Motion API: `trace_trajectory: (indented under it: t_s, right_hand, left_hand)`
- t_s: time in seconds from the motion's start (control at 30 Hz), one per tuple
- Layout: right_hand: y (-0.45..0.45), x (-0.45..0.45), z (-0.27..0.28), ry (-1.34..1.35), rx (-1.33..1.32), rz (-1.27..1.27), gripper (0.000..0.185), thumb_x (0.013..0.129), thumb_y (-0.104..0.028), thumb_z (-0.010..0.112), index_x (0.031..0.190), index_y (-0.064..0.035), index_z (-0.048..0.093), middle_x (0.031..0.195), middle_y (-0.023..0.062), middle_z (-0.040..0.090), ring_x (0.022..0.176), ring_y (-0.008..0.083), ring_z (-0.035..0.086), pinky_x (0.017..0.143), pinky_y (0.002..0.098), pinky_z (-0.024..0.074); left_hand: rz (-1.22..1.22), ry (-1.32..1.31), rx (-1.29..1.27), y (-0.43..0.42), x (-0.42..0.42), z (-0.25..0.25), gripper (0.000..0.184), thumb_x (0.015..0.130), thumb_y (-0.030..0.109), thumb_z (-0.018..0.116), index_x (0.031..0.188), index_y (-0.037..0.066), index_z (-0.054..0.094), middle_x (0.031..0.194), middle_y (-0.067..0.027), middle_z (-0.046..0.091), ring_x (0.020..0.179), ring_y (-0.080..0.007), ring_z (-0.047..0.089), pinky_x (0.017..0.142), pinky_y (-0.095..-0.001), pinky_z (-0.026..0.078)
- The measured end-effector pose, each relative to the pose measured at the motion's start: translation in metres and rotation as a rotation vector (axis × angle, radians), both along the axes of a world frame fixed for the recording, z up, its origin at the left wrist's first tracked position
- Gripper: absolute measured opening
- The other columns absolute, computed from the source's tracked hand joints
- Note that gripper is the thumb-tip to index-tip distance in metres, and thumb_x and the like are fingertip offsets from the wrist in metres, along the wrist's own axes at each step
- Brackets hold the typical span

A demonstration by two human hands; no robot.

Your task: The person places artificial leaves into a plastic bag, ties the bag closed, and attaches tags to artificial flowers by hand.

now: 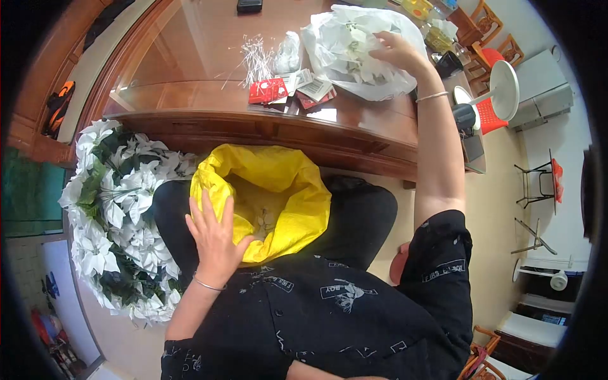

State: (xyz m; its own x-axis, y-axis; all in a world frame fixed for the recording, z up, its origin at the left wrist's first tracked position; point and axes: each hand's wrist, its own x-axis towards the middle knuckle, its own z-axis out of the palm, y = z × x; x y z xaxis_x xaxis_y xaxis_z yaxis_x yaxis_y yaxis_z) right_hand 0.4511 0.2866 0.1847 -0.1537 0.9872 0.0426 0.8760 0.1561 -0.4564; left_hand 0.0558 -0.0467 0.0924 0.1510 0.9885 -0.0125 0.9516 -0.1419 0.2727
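Right hand in the white bag, left on the sack
Your right hand [396,52] is half-curled over white flowers [361,60] in the bag [316,44]; left [215,237], spread open, touches the yellow sack [304,209].

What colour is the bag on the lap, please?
The bag is yellow, best seen in the head view.

The person wears a black shirt [329,323] with short, loose sleeves [443,253], little white line drawings and white words in thin white boxes [348,289], though some of the letters are too small to read. Small dark buttons [277,312] go down the front, and the trousers [361,218] are black and plain. A thin, shiny silver bracelet [209,284] sits by the left hand [215,237], and a thin, pale bracelet [432,96] sits below the right hand [400,52]
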Motion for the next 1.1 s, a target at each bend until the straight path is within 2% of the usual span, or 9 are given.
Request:
trace_trajectory:
  t_s: [0.13, 0.17, 0.3, 0.4, 0.53, 0.57, 0.67, 0.8, 1.1]
  right_hand:
    - [0.004, -0.006, -0.011, 0.082, 0.334, -0.176, 0.048, 0.085, -0.028, 0.064, 0.124, -0.0008, 0.057, 0.111, 0.0245, 0.064, 0.093, 0.0269, 0.065, 0.076, 0.0353, 0.0512]
    - [0.006, -0.008, -0.021, 0.025, 0.414, -0.188, 0.048, 0.088, -0.03, 0.061, 0.126, -0.0003, 0.054, 0.111, 0.0292, 0.061, 0.1, 0.0314, 0.064, 0.082, 0.0364, 0.05]
    - [-0.004, -0.015, -0.028, -0.225, 0.085, -0.178, 0.059, 0.088, -0.031, 0.061, 0.137, -0.0043, 0.043, 0.125, 0.0289, 0.055, 0.12, 0.0363, 0.052, 0.101, 0.0363, 0.0396]
    - [-0.017, -0.002, -0.018, 0.379, -0.019, -0.007, 0.064, 0.082, -0.024, 0.066, 0.137, -0.0001, 0.043, 0.12, 0.0246, 0.06, 0.115, 0.0334, 0.056, 0.096, 0.0384, 0.0443]
    - [-0.005, 0.013, -0.007, 0.465, -0.12, -0.014, 0.047, 0.091, -0.016, 0.055, 0.136, -0.0095, 0.048, 0.125, 0.0185, 0.056, 0.109, 0.0235, 0.054, 0.091, 0.0294, 0.0433]
    - [0.005, 0.019, -0.016, 0.235, -0.015, -0.055, 0.04, 0.091, -0.015, 0.054, 0.13, -0.0088, 0.054, 0.109, 0.0126, 0.064, 0.092, 0.0183, 0.058, 0.08, 0.0276, 0.0473]
    - [-0.001, 0.004, -0.027, 0.062, 0.138, -0.116, 0.034, 0.09, -0.013, 0.054, 0.124, -0.006, 0.056, 0.1, 0.0109, 0.068, 0.085, 0.0178, 0.061, 0.074, 0.0294, 0.0499]
    - [0.0, 0.002, -0.041, 0.041, 0.414, 0.007, 0.028, 0.081, -0.012, 0.062, 0.108, -0.0062, 0.065, 0.088, 0.0168, 0.07, 0.083, 0.0306, 0.068, 0.076, 0.0374, 0.0527]
    - [-0.023, -0.002, -0.019, 0.007, 0.45, -0.097, 0.025, 0.081, -0.016, 0.067, 0.104, -0.0049, 0.067, 0.087, 0.0156, 0.07, 0.082, 0.0277, 0.068, 0.075, 0.0354, 0.0522]
  left_hand:
    - [0.044, -0.048, 0.017, 0.002, -0.012, -0.016, 0.087, 0.064, 0.026, 0.082, 0.138, 0.005, 0.041, 0.141, -0.0329, 0.029, 0.127, -0.0503, 0.033, 0.101, -0.0538, 0.033]
    - [0.055, -0.078, 0.006, 0.001, -0.013, -0.017, 0.085, 0.065, 0.023, 0.081, 0.138, 0.005, 0.04, 0.14, -0.0332, 0.03, 0.124, -0.0498, 0.036, 0.1, -0.0518, 0.035]
    - [0.089, -0.153, 0.049, 0.002, -0.022, -0.026, 0.077, 0.069, 0.011, 0.075, 0.137, 0.004, 0.039, 0.132, -0.0316, 0.039, 0.113, -0.047, 0.047, 0.094, -0.0456, 0.042]
    - [0.138, -0.255, 0.045, 0.005, -0.026, -0.025, 0.071, 0.071, 0.003, 0.07, 0.135, 0.003, 0.041, 0.123, -0.0278, 0.045, 0.108, -0.0448, 0.051, 0.091, -0.0443, 0.045]
    - [0.18, -0.311, 0.025, 0.008, -0.026, -0.025, 0.064, 0.072, -0.002, 0.066, 0.132, 0.003, 0.043, 0.117, -0.0231, 0.05, 0.109, -0.0423, 0.052, 0.09, -0.0441, 0.046]
    - [0.178, -0.313, 0.02, 0.008, -0.026, -0.025, 0.064, 0.072, -0.002, 0.066, 0.132, 0.003, 0.043, 0.117, -0.023, 0.05, 0.109, -0.0424, 0.052, 0.09, -0.0443, 0.046]
    - [0.167, -0.306, 0.021, 0.008, -0.026, -0.025, 0.065, 0.072, -0.002, 0.067, 0.132, 0.003, 0.042, 0.116, -0.0228, 0.05, 0.107, -0.0424, 0.053, 0.088, -0.0444, 0.046]
    - [0.143, -0.294, 0.052, 0.007, -0.028, -0.029, 0.067, 0.072, -0.001, 0.068, 0.133, 0.002, 0.042, 0.114, -0.0221, 0.049, 0.103, -0.042, 0.054, 0.085, -0.0441, 0.048]
    - [0.222, -0.5, 0.063, 0.008, -0.035, -0.039, 0.056, 0.074, -0.007, 0.056, 0.128, 0.002, 0.046, 0.112, -0.028, 0.059, 0.105, -0.0455, 0.056, 0.09, -0.0451, 0.045]
